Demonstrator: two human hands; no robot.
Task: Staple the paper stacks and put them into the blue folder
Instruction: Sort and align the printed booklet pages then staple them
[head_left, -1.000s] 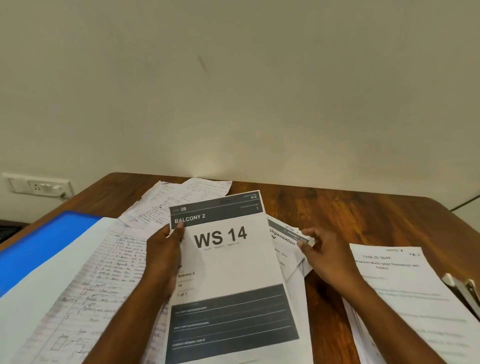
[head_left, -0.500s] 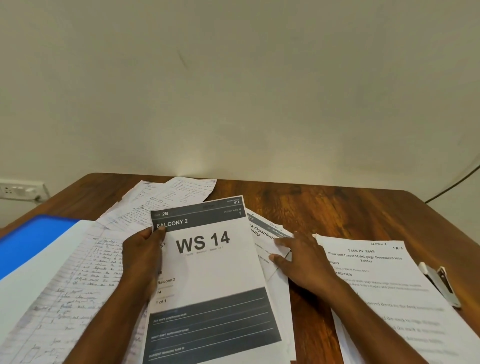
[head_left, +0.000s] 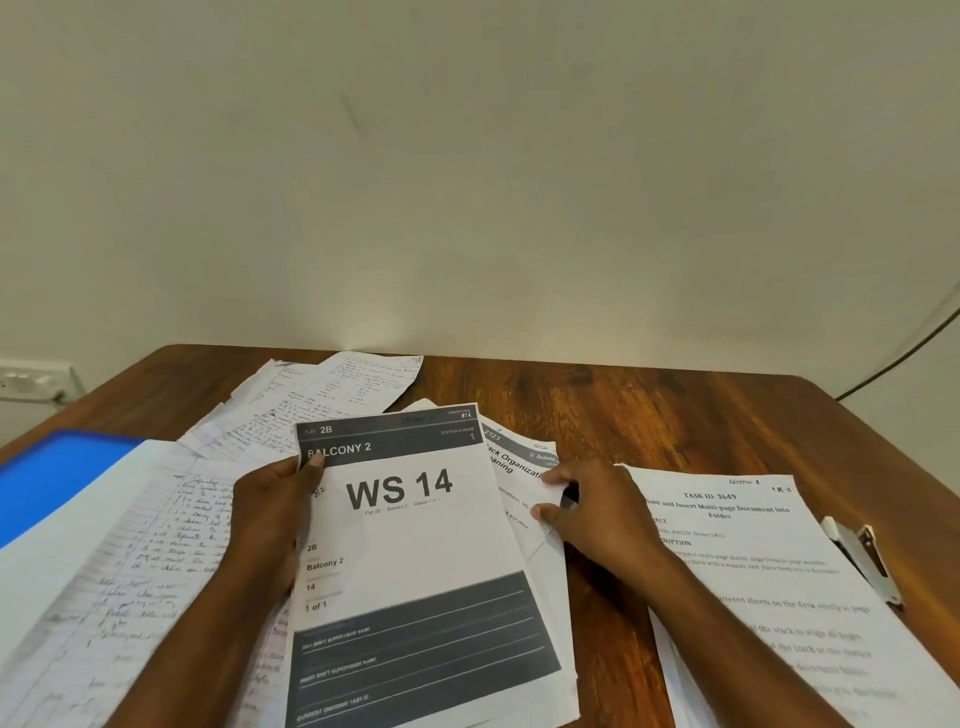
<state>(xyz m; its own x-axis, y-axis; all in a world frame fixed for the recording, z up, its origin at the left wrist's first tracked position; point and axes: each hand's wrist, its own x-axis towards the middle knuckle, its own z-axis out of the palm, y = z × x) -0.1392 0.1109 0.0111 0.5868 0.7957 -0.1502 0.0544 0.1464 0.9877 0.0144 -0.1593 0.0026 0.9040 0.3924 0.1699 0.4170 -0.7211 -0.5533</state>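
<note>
A printed paper stack topped by a sheet reading "WS 14" lies in the middle of the wooden table. My left hand holds its left edge, thumb on the dark header. My right hand pinches the right edge of the sheets under it. The open blue folder lies at the far left, with handwritten pages on its inner side. A white stapler lies at the right, beside a separate printed stack.
More handwritten sheets are fanned out behind the stack toward the wall. A wall socket sits at the far left, and a dark cable runs down the wall at the right.
My right hand slid from the upper right corner of the under-sheets down along their right edge. The view shifted right, bringing the stapler further into frame.
</note>
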